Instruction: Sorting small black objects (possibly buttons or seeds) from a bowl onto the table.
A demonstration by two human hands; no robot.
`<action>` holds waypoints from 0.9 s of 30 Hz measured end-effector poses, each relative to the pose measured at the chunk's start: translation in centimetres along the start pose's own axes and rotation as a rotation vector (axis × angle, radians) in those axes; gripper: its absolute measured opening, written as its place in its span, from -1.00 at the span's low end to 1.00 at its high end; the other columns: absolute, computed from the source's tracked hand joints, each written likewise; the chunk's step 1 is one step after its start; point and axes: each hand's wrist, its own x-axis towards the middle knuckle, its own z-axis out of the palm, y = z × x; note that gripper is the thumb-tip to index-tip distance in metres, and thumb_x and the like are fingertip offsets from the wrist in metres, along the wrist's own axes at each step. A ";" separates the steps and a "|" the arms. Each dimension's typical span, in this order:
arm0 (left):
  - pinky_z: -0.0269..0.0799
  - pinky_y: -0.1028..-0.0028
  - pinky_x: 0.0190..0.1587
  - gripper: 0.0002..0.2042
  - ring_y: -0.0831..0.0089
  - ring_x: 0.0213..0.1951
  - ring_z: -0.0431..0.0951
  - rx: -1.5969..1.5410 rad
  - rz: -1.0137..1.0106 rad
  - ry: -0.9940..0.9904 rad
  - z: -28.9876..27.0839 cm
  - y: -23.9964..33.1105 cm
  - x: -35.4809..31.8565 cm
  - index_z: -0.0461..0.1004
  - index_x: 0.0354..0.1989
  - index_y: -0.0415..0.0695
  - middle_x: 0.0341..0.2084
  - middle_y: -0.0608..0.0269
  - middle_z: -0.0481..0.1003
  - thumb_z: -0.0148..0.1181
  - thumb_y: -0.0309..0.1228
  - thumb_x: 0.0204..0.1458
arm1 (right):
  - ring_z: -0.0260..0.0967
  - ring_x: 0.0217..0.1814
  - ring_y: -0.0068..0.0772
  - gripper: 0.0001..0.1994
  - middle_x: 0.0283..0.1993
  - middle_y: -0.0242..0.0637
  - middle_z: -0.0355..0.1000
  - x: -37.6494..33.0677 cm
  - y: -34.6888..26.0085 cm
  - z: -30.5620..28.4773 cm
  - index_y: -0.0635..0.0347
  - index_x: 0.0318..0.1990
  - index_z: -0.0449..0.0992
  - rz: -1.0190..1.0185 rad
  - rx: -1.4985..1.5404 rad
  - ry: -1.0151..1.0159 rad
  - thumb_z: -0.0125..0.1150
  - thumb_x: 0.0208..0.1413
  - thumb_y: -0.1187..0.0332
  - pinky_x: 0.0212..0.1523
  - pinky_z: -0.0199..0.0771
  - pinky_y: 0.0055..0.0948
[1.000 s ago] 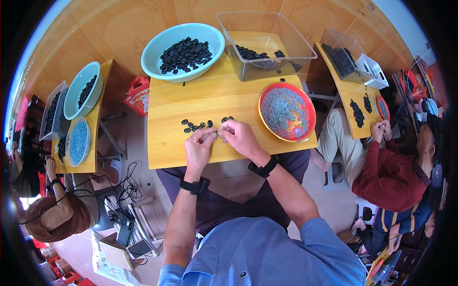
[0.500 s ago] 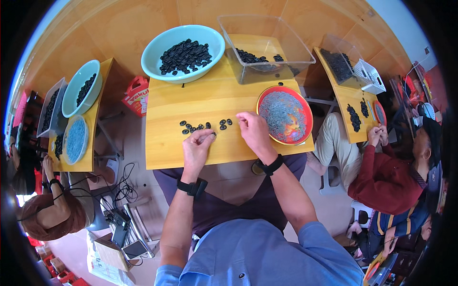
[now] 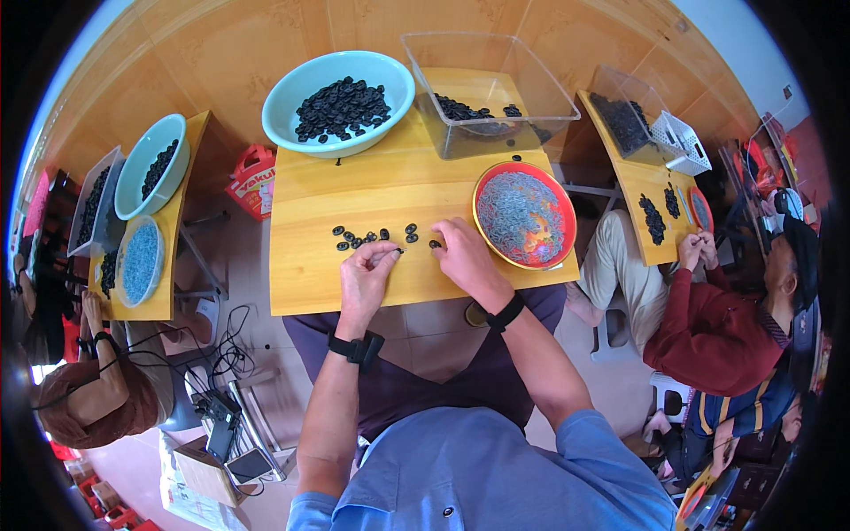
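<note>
Left hand (image 3: 367, 270) pinches a small black ring (image 3: 400, 250) on the desk (image 3: 310, 274) — right hand (image 3: 465, 257) fingers touch another ring (image 3: 435, 244), grip unclear.

Bare yellow tabletop (image 3: 310, 274): open along near edge and left end. Obstacles: row of small black rings (image 3: 372, 237) mid-table; turquoise basin (image 3: 292, 97), clear plastic bin (image 3: 531, 115) behind; red-rimmed plate (image 3: 567, 208) right.

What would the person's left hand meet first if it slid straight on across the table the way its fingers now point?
Probably the row of small black rings lying just beyond the left hand on the wooden table. Farther along that line stands the teal bowl of more black pieces, though depth is hard to judge.
</note>
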 end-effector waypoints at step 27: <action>0.50 0.59 -0.08 -0.89 0.58 -0.21 0.59 -0.095 -0.068 -0.139 1.3 0.5 -1.3 0.50 -0.13 -0.32 -0.27 0.20 0.62 0.18 -0.63 0.19 | 0.49 -0.37 -0.03 -0.85 -0.41 -0.07 0.50 -1.5 -1.4 -0.2 0.27 -0.31 0.48 -0.074 0.040 -0.041 0.30 -0.03 0.44 -0.33 0.45 -0.16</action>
